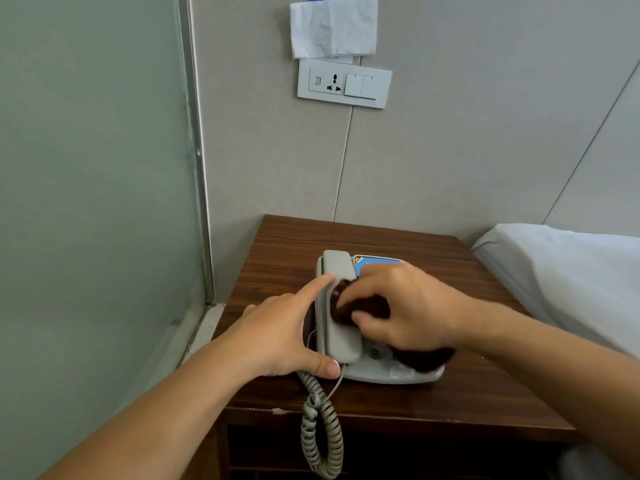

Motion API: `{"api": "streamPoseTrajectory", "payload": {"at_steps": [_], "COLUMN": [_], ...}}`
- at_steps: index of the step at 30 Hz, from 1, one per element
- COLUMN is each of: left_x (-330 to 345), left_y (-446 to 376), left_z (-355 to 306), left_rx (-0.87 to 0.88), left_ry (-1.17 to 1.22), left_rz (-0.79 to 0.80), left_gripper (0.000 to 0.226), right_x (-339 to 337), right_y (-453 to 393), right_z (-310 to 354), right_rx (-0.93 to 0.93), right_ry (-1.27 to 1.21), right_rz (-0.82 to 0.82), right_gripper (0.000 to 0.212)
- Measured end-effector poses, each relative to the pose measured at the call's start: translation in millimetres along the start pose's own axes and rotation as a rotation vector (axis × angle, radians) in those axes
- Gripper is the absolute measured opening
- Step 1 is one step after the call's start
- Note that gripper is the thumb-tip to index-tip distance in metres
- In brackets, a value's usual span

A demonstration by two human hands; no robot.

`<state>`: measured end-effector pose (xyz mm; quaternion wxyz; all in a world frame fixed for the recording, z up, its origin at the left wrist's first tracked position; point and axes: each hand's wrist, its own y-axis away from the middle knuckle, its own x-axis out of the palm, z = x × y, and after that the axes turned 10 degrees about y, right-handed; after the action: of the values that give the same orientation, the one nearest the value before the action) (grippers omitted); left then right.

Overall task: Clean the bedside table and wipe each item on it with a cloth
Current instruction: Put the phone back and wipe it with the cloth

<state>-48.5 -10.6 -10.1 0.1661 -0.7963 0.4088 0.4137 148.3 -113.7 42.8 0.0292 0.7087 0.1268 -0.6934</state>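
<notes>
A grey corded telephone (377, 370) stands on the dark wooden bedside table (433, 258), its handset (337, 265) lying in the cradle on the left side. My left hand (284, 337) steadies the handset, with the index finger on its upper part and the thumb at its lower end. My right hand (405, 306) presses a dark brown cloth (422, 358) onto the handset and the phone's face. The cloth shows under the fingers and below the palm. A blue label (377, 263) peeks out at the phone's top.
The coiled cord (320, 431) hangs over the table's front edge. A frosted glass partition (97, 202) stands at the left. A socket and switch plate (344, 84) sits on the wall under white paper (334, 27). A white bed (568, 282) adjoins the table at the right.
</notes>
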Motion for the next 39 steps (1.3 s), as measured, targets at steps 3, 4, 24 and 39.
{"api": "streamPoseTrajectory", "payload": {"at_steps": [3,4,24,39], "left_x": [0.7,1.0,10.3,39.9], "left_y": [2.5,3.0,-7.2,-22.9], "left_z": [-2.6,-1.7,-28.6,-44.5], "left_rx": [-0.028,-0.039,0.125,0.062], "left_ry": [0.041,0.052,-0.014,-0.151], "left_rz": [0.005,0.003,-0.074,-0.054], "left_gripper": [0.134,0.133,0.068,0.065], "right_x": [-4.8,-5.8,-16.5,38.3], "right_y": [-38.6,-49.8,55.8,119.4], "right_z": [-21.0,-25.7,-23.3,-5.8], "right_rx": [0.11,0.137,0.375,0.155], "right_ry": [-0.005,-0.026,-0.168,0.124], "right_rz": [-0.032,-0.023,-0.082,-0.115], "right_gripper": [0.026,0.026,0.023,0.038]}}
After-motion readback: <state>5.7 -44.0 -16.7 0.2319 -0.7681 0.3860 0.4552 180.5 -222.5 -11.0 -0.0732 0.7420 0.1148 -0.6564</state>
